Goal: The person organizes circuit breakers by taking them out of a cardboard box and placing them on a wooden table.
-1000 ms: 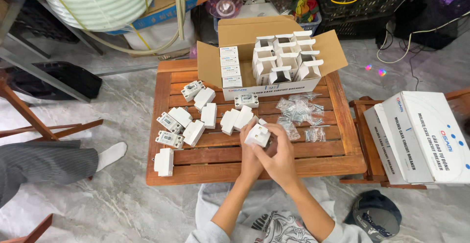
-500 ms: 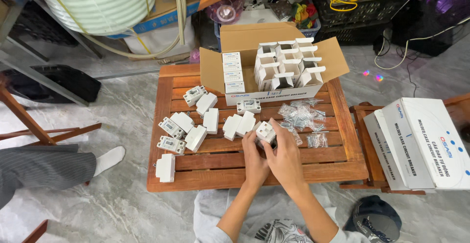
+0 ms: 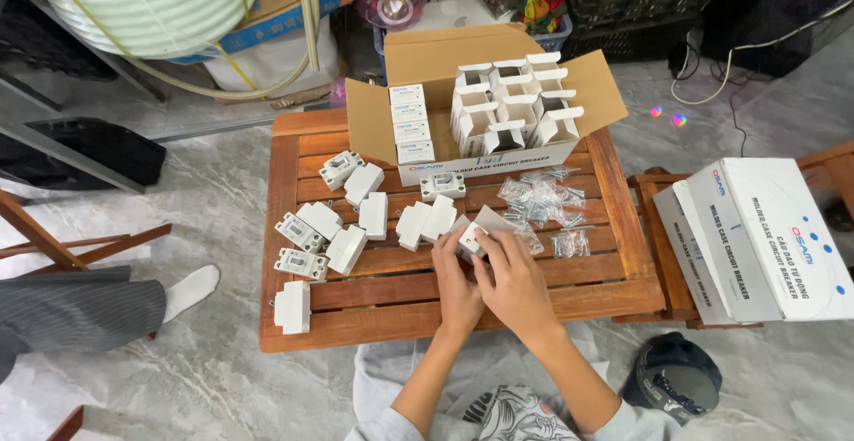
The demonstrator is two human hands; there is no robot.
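Head view shows your left hand (image 3: pixel 458 285) and right hand (image 3: pixel 514 283) closed together on a small white box (image 3: pixel 473 238), held just above the wooden table (image 3: pixel 463 303). White breakers (image 3: pixel 347 248) lie to its left, bagged screws (image 3: pixel 543 201) to its right, and an open carton (image 3: pixel 427 54) behind.

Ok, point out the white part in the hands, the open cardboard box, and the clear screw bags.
white part (image 3: pixel 469 241), head view, its exposed top.
open cardboard box (image 3: pixel 594 87), head view, right flap.
clear screw bags (image 3: pixel 539 201), head view, middle of the pile.
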